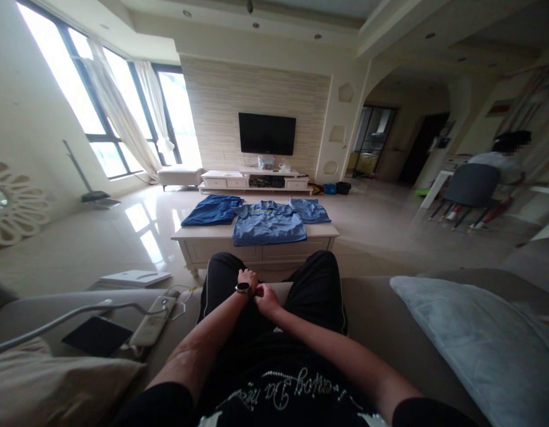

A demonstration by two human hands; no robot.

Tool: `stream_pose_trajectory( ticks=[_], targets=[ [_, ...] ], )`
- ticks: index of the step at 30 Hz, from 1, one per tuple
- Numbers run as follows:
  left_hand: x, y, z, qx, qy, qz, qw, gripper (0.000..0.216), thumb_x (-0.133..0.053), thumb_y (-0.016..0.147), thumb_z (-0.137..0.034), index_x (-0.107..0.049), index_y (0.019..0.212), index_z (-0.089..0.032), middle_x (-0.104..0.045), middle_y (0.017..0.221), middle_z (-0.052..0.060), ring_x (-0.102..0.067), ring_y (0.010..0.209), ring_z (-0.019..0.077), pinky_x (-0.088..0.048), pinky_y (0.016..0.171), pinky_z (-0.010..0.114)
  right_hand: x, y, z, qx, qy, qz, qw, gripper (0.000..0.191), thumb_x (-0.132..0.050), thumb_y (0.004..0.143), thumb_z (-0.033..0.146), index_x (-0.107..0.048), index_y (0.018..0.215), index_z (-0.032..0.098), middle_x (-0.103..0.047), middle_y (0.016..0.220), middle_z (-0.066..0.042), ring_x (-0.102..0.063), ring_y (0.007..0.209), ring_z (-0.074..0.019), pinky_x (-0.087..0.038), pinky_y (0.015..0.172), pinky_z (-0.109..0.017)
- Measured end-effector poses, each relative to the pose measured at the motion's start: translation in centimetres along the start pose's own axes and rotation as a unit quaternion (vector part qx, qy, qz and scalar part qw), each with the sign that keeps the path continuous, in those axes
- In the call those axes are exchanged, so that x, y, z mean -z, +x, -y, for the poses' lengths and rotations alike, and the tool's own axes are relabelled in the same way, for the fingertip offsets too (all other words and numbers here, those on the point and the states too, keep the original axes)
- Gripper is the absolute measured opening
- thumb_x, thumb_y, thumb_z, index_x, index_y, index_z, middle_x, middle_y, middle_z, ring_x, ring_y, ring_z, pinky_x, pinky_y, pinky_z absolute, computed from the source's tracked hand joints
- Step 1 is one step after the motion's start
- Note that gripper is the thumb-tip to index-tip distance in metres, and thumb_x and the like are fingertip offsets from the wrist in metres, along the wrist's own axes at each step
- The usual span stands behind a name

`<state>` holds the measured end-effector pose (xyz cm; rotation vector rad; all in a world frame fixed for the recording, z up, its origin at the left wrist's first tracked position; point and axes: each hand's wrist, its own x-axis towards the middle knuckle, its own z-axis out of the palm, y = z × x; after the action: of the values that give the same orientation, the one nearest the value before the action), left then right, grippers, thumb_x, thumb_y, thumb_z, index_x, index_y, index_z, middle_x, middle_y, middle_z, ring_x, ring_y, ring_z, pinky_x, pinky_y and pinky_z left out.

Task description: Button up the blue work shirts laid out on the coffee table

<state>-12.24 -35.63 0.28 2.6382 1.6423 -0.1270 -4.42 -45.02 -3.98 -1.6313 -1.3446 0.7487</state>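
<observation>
My left hand [248, 277] rests by my left thigh, its fingers loosely curled with nothing visible in them. On that wrist is a dark round wristwatch [243, 288]. My right hand [268, 301] is curled closed against the left wrist, close to the watch; I see no object in its fingers. In front of my knees, a blue short-sleeved shirt [270, 224] lies spread on a low white table [212, 249], its hem hanging over the near edge. Folded dark blue trousers [212, 210] lie left of it, and another folded blue garment [310, 210] lies to the right.
On the sofa, a white power strip [153, 320] with a cable and a dark flat item [98, 337] lie at left; a grey pillow [474, 332] is at right. A television [268, 133] hangs beyond. A person [501, 166] sits on a grey chair [470, 185] at far right.
</observation>
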Motion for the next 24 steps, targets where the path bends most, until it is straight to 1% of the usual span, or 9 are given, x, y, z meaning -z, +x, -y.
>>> stream_pose_trajectory(
  ticks=[4, 8, 11, 13, 15, 16, 18, 21, 24],
  targets=[
    [1.1, -0.3, -0.9, 0.008, 0.004, 0.015, 1.0, 0.032, -0.049, 0.093, -0.019, -0.078, 0.104, -0.014, -0.076, 0.112, 0.022, -0.061, 0.121, 0.0328, -0.043, 0.102, 0.05, 0.5, 0.4, 0.2, -0.011, -0.016, -0.007, 1.0, 0.024, -0.062, 0.072, 0.01, -0.061, 0.095, 0.019, -0.067, 0.099, -0.006, -0.063, 0.091, -0.0178, -0.051, 0.084, -0.029],
    [2.9, 0.2, -0.6, 0.009, -0.012, 0.041, 0.999, 0.022, -0.06, 0.088, -0.021, -0.078, 0.096, -0.012, -0.076, 0.11, 0.02, -0.068, 0.11, 0.0293, -0.05, 0.093, 0.04, 1.5, 1.4, -0.1, 0.001, -0.046, 0.017, 0.999, 0.016, -0.061, 0.076, 0.012, -0.064, 0.091, 0.017, -0.068, 0.095, -0.006, -0.064, 0.089, -0.0191, -0.05, 0.083, -0.03],
    [4.4, 1.2, 1.4, 0.011, -0.03, 0.042, 0.999, 0.029, -0.055, 0.092, -0.024, -0.076, 0.1, -0.006, -0.073, 0.113, 0.017, -0.068, 0.109, 0.0256, -0.048, 0.094, 0.035, 1.7, 2.9, -0.9, 0.027, -0.071, 0.056, 0.996, 0.017, -0.063, 0.075, 0.01, -0.068, 0.09, 0.018, -0.069, 0.101, -0.007, -0.064, 0.096, -0.0203, -0.048, 0.09, -0.031],
    [5.3, 1.8, 3.5, 0.018, -0.034, 0.02, 0.999, 0.035, -0.05, 0.095, -0.028, -0.073, 0.113, -0.009, -0.067, 0.128, 0.016, -0.062, 0.123, 0.0297, -0.045, 0.103, 0.042, 1.4, 4.2, -1.4, 0.04, -0.084, 0.083, 0.992, 0.023, -0.067, 0.074, 0.01, -0.07, 0.095, 0.019, -0.07, 0.108, -0.007, -0.064, 0.105, -0.0211, -0.046, 0.097, -0.031],
    [5.6, 2.4, 5.9, 0.048, -0.039, -0.009, 0.998, 0.04, -0.05, 0.094, -0.032, -0.068, 0.128, -0.019, -0.058, 0.144, 0.016, -0.05, 0.136, 0.0362, -0.039, 0.111, 0.055, 0.6, 5.7, -1.6, 0.045, -0.094, 0.108, 0.989, 0.028, -0.07, 0.075, 0.011, -0.072, 0.102, 0.02, -0.07, 0.114, -0.007, -0.063, 0.111, -0.0213, -0.045, 0.102, -0.032],
    [5.5, 2.6, 6.9, 0.068, -0.047, -0.023, 0.996, 0.045, -0.051, 0.094, -0.033, -0.064, 0.135, -0.023, -0.054, 0.151, 0.016, -0.046, 0.14, 0.0382, -0.037, 0.113, 0.061, 0.2, 6.5, -1.6, 0.044, -0.099, 0.119, 0.987, 0.028, -0.07, 0.077, 0.013, -0.072, 0.104, 0.02, -0.07, 0.115, -0.008, -0.064, 0.112, -0.0214, -0.045, 0.102, -0.032],
    [4.7, 2.9, 8.6, 0.098, -0.079, -0.046, 0.991, 0.053, -0.049, 0.094, -0.033, -0.054, 0.147, -0.024, -0.046, 0.158, 0.016, -0.039, 0.146, 0.0385, -0.033, 0.115, 0.064, -0.4, 7.9, -1.5, 0.042, -0.112, 0.137, 0.983, 0.027, -0.068, 0.082, 0.015, -0.073, 0.108, 0.02, -0.071, 0.116, -0.008, -0.066, 0.111, -0.0217, -0.047, 0.101, -0.032],
    [2.2, 2.9, 9.7, 0.099, -0.131, -0.074, 0.984, 0.058, -0.048, 0.096, -0.034, -0.047, 0.153, -0.025, -0.04, 0.163, 0.015, -0.034, 0.151, 0.0348, -0.034, 0.118, 0.059, -1.0, 9.8, -1.4, 0.042, -0.131, 0.165, 0.977, 0.024, -0.064, 0.085, 0.015, -0.074, 0.106, 0.021, -0.074, 0.113, -0.008, -0.068, 0.108, -0.0225, -0.049, 0.095, -0.031],
    [-0.8, 2.7, 10.3, 0.14, -0.166, -0.125, 0.968, 0.059, -0.047, 0.097, -0.036, -0.045, 0.155, -0.031, -0.035, 0.167, 0.01, -0.036, 0.151, 0.033, -0.037, 0.118, 0.055, -1.1, 11.4, -1.8, 0.047, -0.152, 0.215, 0.964, 0.023, -0.063, 0.079, 0.008, -0.076, 0.09, 0.023, -0.078, 0.099, -0.005, -0.072, 0.099, -0.0225, -0.05, 0.087, -0.029]
  ],
)
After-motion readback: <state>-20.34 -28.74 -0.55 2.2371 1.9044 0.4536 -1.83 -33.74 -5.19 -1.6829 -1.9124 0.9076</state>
